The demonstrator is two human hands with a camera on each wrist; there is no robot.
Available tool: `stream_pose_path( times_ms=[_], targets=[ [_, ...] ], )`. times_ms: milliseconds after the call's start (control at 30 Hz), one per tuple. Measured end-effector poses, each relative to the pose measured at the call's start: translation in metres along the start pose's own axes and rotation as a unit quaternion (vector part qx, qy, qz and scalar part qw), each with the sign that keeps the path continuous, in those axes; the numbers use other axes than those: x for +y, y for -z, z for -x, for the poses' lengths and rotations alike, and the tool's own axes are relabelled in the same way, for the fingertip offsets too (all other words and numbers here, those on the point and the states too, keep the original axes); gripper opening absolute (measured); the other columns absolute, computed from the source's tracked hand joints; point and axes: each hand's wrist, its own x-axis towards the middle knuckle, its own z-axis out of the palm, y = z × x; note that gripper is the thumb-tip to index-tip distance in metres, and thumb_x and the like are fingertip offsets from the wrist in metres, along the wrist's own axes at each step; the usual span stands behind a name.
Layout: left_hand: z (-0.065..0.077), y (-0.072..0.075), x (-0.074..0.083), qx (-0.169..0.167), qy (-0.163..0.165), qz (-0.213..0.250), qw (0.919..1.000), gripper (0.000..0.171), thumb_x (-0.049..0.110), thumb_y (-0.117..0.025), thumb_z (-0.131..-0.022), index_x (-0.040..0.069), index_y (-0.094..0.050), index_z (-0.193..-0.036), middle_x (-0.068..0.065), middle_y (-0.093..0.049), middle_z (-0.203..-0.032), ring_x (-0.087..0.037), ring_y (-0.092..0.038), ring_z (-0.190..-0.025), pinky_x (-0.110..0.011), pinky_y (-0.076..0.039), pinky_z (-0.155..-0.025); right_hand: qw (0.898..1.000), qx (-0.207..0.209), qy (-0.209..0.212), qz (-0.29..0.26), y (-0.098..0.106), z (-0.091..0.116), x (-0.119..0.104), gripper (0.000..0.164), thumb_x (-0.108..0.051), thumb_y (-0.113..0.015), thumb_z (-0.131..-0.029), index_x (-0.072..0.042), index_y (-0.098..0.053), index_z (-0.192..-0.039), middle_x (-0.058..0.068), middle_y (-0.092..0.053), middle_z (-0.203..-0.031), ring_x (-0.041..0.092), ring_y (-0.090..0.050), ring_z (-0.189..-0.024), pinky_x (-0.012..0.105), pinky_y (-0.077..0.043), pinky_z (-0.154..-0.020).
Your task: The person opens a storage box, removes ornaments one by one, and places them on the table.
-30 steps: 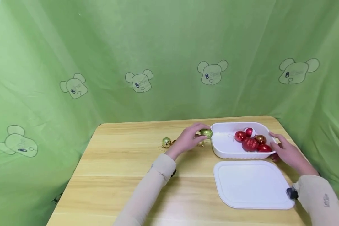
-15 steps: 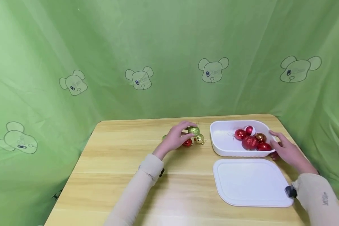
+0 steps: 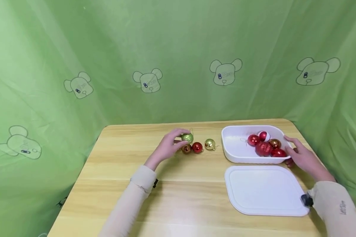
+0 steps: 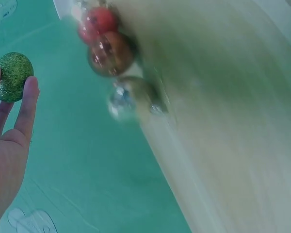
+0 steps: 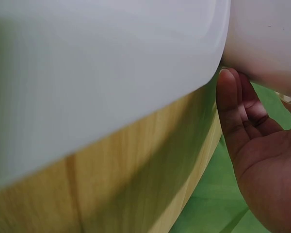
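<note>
My left hand pinches a green glitter Christmas ball between thumb and fingers, above the table. Under and beside it lie a shiny brown ball, a red ball and a gold ball. In the left wrist view another shiny pale ball, blurred, sits beside the brown one; the hand hides it in the head view. My right hand grips the right end of a white box, thumb at the rim and fingers against the outer wall. Several balls, mostly red, lie inside the box.
A white lid lies flat on the wooden table in front of the box. Behind the table's back edge hangs a green curtain with printed bear heads.
My left hand has moved left with the green ball, from the box's left rim to above the brown ball. The right hand stays on the box.
</note>
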Motion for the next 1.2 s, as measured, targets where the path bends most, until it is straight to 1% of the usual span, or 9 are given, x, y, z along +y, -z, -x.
stream_pose_path(
  times_ms=[267,367,500,600,667,767,900,1033,1200],
  targets=[
    [0.016,0.017,-0.013,0.02,0.014,-0.002,0.9997,0.043,0.017,-0.071,-0.098,0.016,-0.062,-0.14,-0.003,-0.063,-0.138,-0.021,-0.064,-0.121,-0.029,-0.058,-0.099,1.0,0.011,0.014,0.025,0.0,0.0,-0.003,0.061,-0.033,-0.036,-0.113,-0.005,-0.015,-0.164,0.017,-0.074,-0.089,0.015,-0.068,-0.065,0.024,-0.05,-0.063],
    [0.022,0.022,-0.019,0.028,0.02,-0.004,0.9994,0.042,0.018,-0.071,-0.098,0.017,-0.062,-0.139,-0.003,-0.063,-0.137,-0.021,-0.064,-0.121,-0.031,-0.059,-0.099,1.0,0.009,0.017,0.018,0.0,0.0,-0.003,0.061,-0.032,-0.036,-0.113,-0.005,-0.015,-0.163,0.018,-0.074,-0.09,0.015,-0.068,-0.065,0.025,-0.052,-0.063],
    [0.029,0.029,-0.027,0.036,0.029,-0.01,0.9989,0.04,0.016,-0.071,-0.098,0.017,-0.063,-0.138,-0.004,-0.063,-0.137,-0.023,-0.064,-0.12,-0.033,-0.059,-0.098,1.0,0.008,0.011,0.022,0.0,0.0,-0.002,0.062,-0.035,-0.036,-0.113,-0.006,-0.015,-0.164,0.017,-0.074,-0.09,0.016,-0.069,-0.066,0.026,-0.052,-0.064],
    [0.033,0.034,-0.034,0.045,0.036,-0.017,0.9982,0.041,0.015,-0.072,-0.098,0.016,-0.064,-0.137,-0.004,-0.063,-0.137,-0.023,-0.065,-0.119,-0.033,-0.06,-0.098,1.0,0.006,0.007,0.025,0.0,0.0,-0.001,0.063,-0.037,-0.036,-0.113,-0.008,-0.014,-0.164,0.015,-0.074,-0.088,0.017,-0.069,-0.066,0.026,-0.05,-0.065],
    [0.035,0.037,-0.037,0.05,0.043,-0.018,0.9976,0.041,0.015,-0.072,-0.097,0.015,-0.064,-0.137,-0.004,-0.063,-0.136,-0.023,-0.065,-0.119,-0.032,-0.059,-0.098,1.0,0.002,0.008,0.018,0.001,-0.001,0.0,0.063,-0.037,-0.036,-0.113,-0.008,-0.014,-0.164,0.015,-0.073,-0.087,0.018,-0.069,-0.066,0.027,-0.052,-0.064],
    [0.038,0.04,-0.042,0.051,0.054,-0.018,0.9971,0.041,0.013,-0.072,-0.097,0.013,-0.064,-0.136,-0.005,-0.063,-0.136,-0.024,-0.065,-0.119,-0.031,-0.059,-0.099,1.0,0.002,0.01,0.018,0.001,-0.001,0.002,0.063,-0.037,-0.036,-0.113,-0.008,-0.014,-0.165,0.015,-0.073,-0.086,0.018,-0.069,-0.066,0.027,-0.052,-0.063],
    [0.042,0.042,-0.05,0.047,0.072,-0.019,0.9961,0.04,0.013,-0.072,-0.097,0.013,-0.063,-0.137,-0.007,-0.062,-0.137,-0.026,-0.064,-0.121,-0.032,-0.058,-0.101,1.0,0.002,0.01,0.021,0.002,-0.001,0.002,0.063,-0.037,-0.035,-0.113,-0.008,-0.013,-0.165,0.014,-0.073,-0.086,0.017,-0.069,-0.065,0.027,-0.052,-0.062],
    [0.046,0.045,-0.057,0.052,0.093,-0.026,0.9939,0.04,0.013,-0.071,-0.097,0.013,-0.063,-0.136,-0.007,-0.062,-0.136,-0.028,-0.063,-0.121,-0.034,-0.058,-0.101,1.0,-0.002,0.008,0.017,0.001,-0.001,0.002,0.063,-0.037,-0.035,-0.113,-0.008,-0.012,-0.164,0.015,-0.073,-0.087,0.018,-0.069,-0.066,0.028,-0.054,-0.063],
    [0.048,0.051,-0.064,0.055,0.102,-0.034,0.9927,0.04,0.012,-0.071,-0.097,0.012,-0.063,-0.136,-0.008,-0.062,-0.136,-0.028,-0.063,-0.12,-0.036,-0.058,-0.101,1.0,0.002,0.01,0.025,0.0,-0.002,0.002,0.063,-0.037,-0.035,-0.113,-0.008,-0.013,-0.165,0.014,-0.074,-0.087,0.016,-0.068,-0.067,0.026,-0.051,-0.064]
  ],
)
